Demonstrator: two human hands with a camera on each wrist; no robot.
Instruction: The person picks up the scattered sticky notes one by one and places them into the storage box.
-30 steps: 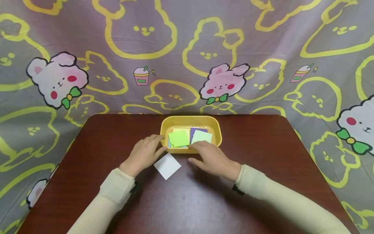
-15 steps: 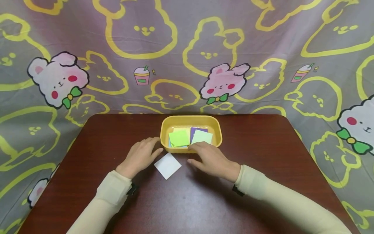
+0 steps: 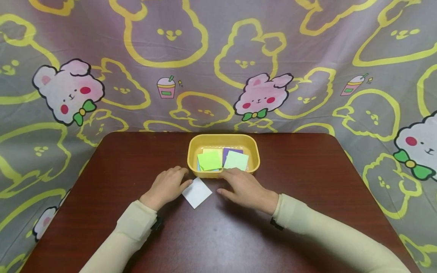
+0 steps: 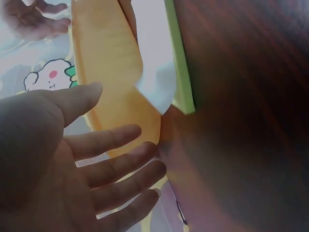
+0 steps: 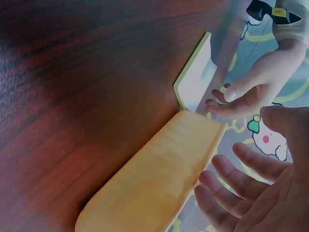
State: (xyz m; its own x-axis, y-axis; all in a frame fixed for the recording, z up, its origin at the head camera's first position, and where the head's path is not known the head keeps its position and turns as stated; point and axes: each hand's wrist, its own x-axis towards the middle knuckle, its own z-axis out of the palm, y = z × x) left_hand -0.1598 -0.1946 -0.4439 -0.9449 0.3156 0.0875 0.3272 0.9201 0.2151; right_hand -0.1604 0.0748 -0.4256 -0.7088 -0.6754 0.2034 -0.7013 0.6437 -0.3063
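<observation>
A square pad of paper (image 3: 197, 194) with a white top lies cornerwise on the table in front of a yellow plastic box (image 3: 223, 138). Its yellow-green side shows in the left wrist view, where the pad (image 4: 182, 72) stands apart from my fingers. My left hand (image 3: 167, 187) hovers beside the box's near left corner, fingers loosely spread, thumb overlapping the pad's left corner in the head view. At the box's near right side is my right hand (image 3: 247, 189), its fingers relaxed and holding nothing; whether they touch the rim cannot be told.
Inside the box lie several square paper notes: bright green (image 3: 209, 161), pale green (image 3: 236, 160), purple (image 3: 229, 151), pale yellow and a little blue. The dark red-brown table (image 3: 293, 159) backs onto a patterned cloth (image 3: 205, 76).
My left hand has drawn back from the box's rim and come down towards the white pad, its thumb now over the pad's corner. The right hand has shifted only slightly.
</observation>
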